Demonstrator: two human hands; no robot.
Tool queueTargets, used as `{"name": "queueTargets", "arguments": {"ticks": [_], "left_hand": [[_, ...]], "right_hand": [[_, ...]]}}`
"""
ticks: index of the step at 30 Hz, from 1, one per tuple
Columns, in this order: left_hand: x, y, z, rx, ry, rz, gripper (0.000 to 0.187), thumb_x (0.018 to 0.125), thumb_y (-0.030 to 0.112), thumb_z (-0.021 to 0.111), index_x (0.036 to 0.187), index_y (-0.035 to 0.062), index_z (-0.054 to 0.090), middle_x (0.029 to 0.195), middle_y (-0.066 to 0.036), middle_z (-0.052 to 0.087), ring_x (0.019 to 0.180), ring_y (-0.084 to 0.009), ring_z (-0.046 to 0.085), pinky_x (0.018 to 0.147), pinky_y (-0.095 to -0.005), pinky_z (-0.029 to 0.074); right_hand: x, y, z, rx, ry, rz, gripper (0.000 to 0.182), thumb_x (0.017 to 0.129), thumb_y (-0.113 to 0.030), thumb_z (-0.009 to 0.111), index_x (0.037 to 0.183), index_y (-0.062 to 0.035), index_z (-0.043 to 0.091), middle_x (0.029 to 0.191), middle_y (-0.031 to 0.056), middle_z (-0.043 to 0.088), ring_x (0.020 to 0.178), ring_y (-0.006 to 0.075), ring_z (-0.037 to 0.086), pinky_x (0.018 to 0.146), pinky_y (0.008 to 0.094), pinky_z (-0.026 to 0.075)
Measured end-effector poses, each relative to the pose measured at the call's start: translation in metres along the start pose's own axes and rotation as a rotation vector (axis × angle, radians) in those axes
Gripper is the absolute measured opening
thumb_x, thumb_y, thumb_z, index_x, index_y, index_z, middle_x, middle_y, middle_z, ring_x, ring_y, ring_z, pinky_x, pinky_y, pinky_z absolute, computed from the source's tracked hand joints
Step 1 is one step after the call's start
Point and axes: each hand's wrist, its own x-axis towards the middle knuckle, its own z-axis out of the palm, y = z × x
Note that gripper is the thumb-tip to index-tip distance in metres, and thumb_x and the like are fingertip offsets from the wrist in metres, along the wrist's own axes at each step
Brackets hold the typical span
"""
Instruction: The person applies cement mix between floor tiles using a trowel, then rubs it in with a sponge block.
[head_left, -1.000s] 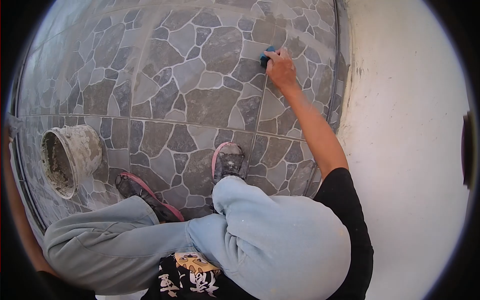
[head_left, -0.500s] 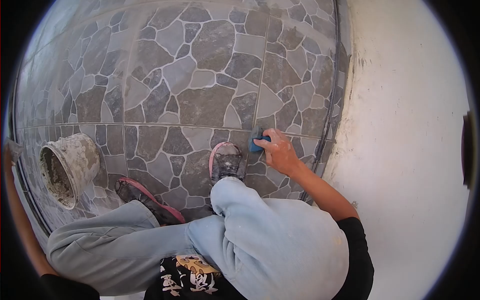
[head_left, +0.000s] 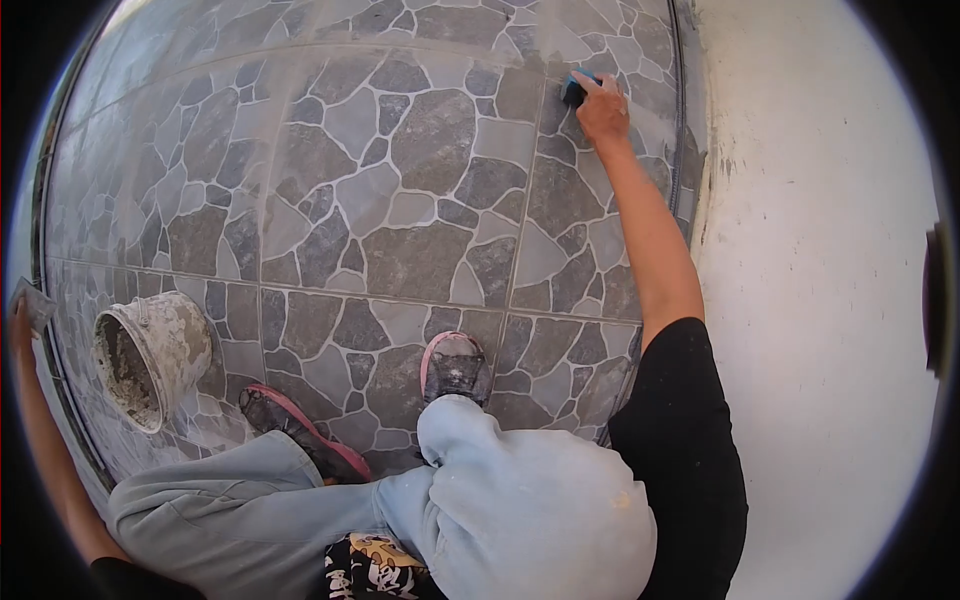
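Observation:
My right hand (head_left: pixel 604 110) is closed on a blue and dark sponge-like block (head_left: pixel 573 88), pressed to the stone-patterned tiles (head_left: pixel 420 250) near the top right, close to a tile joint. At the far left edge, my left hand (head_left: pixel 21 318) is closed round a flat grey tool (head_left: pixel 38 304), whose exact kind I cannot make out. A bucket (head_left: pixel 178 345) smeared with dried grout lies tipped on its side to the right of that hand, its mouth facing left.
My two dark shoes with pink edges (head_left: pixel 456 368) rest on the tiles below the middle. A pale, stained wall (head_left: pixel 800 250) rises along the right side. Dark strips (head_left: pixel 677 130) run along the floor's right and left borders.
My right hand has moved up and away with the blue block, and the right arm is stretched out. The floor, bucket and shoes appear slightly lower in the view.

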Motion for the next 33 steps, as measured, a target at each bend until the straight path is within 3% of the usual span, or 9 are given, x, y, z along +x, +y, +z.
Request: {"name": "queueTargets", "arguments": {"ticks": [4,8,13,15,18,19,27,31,33], "left_hand": [[0.02,0.012,0.032,0.005,-0.038,0.058,0.04,0.097,0.031,0.057,0.123,0.0038,0.071,0.118,-0.015,0.072,0.109,-0.0294,0.066,0.094,-0.0378,0.05],[0.036,0.087,0.06,-0.043,-0.056,0.133,0.045,0.098,0.039,0.055,0.13,0.0116,0.071,0.127,-0.014,0.072,0.119,-0.0293,0.067,0.102,-0.0361,0.048],[0.009,0.248,0.079,-0.32,-0.092,0.058,0.044,0.091,0.044,0.059,0.119,0.0165,0.077,0.109,-0.012,0.077,0.096,-0.0271,0.071,0.09,-0.0379,0.052],[0.001,0.305,0.096,-0.388,-0.034,0.162,0.041,0.091,0.038,0.057,0.117,0.0144,0.078,0.096,-0.011,0.078,0.068,-0.0226,0.072,0.078,-0.0388,0.054],[0.008,0.365,0.114,-0.558,-0.116,0.167,0.038,0.089,0.039,0.058,0.112,0.0165,0.078,0.103,-0.013,0.077,0.1,-0.0306,0.072,0.089,-0.0412,0.053],[-0.002,0.395,0.114,-0.805,-0.151,0.065,0.03,0.083,0.033,0.061,0.077,0.0086,0.078,0.086,-0.018,0.077,0.085,-0.029,0.076,0.081,-0.0441,0.057],[-0.037,0.495,0.081,-0.813,-0.043,0.145,0.035,0.081,0.027,0.059,0.098,0.0028,0.077,0.107,-0.025,0.073,0.108,-0.0384,0.07,0.098,-0.0458,0.053],[-0.047,0.467,0.076,-0.807,-0.155,0.168,0.038,0.083,0.027,0.059,0.106,0.0021,0.076,0.118,-0.026,0.07,0.115,-0.0398,0.067,0.101,-0.0467,0.052],[-0.038,0.451,0.088,-0.76,-0.148,0.175,0.037,0.083,0.026,0.058,0.104,0.002,0.076,0.117,-0.025,0.071,0.114,-0.0397,0.067,0.1,-0.0465,0.052]], "right_hand": [[0.01,-0.013,0.008,0.019,-0.034,0.064,0.041,0.088,-0.006,0.059,0.123,-0.0199,0.075,0.124,0.0168,0.065,0.116,0.0366,0.061,0.096,0.0461,0.052],[-0.133,-0.082,-0.075,0.245,-0.197,-0.09,0.049,0.076,0.007,0.059,0.118,-0.015,0.075,0.116,0.0188,0.064,0.109,0.0396,0.061,0.096,0.048,0.05],[-0.204,-0.114,-0.213,0.351,-1.145,-0.388,0.047,0.072,0.008,0.062,0.112,-0.0139,0.076,0.112,0.0176,0.063,0.11,0.0368,0.06,0.095,0.0449,0.05],[-0.153,-0.128,-0.24,0.168,-1.083,-0.467,0.048,0.073,0.006,0.063,0.116,-0.0133,0.074,0.11,0.0169,0.061,0.108,0.0362,0.06,0.093,0.0449,0.051],[-0.071,-0.189,-0.243,0.123,-0.839,-0.495,0.051,0.078,-0.001,0.067,0.128,-0.0117,0.067,0.112,0.0181,0.058,0.105,0.0366,0.06,0.09,0.0451,0.052],[-0.055,-0.226,-0.236,0.098,-0.799,-0.52,0.052,0.08,-0.003,0.067,0.131,-0.011,0.064,0.113,0.0189,0.057,0.104,0.0367,0.06,0.089,0.0449,0.052],[-0.134,-0.475,-0.048,0.548,-0.505,-0.854,0.049,0.084,-0.002,0.065,0.132,-0.01,0.067,0.111,0.0219,0.058,0.103,0.0379,0.06,0.092,0.0436,0.052],[0.005,-0.428,0.035,0.211,-0.183,-0.318,0.038,0.088,-0.005,0.06,0.122,-0.0162,0.073,0.114,0.0218,0.061,0.106,0.0393,0.062,0.09,0.0452,0.055],[0.09,-0.407,0.015,-0.087,-0.334,-0.202,0.032,0.091,-0.013,0.061,0.121,-0.0147,0.072,0.12,0.0245,0.06,0.117,0.0413,0.06,0.094,0.0463,0.055]]}}
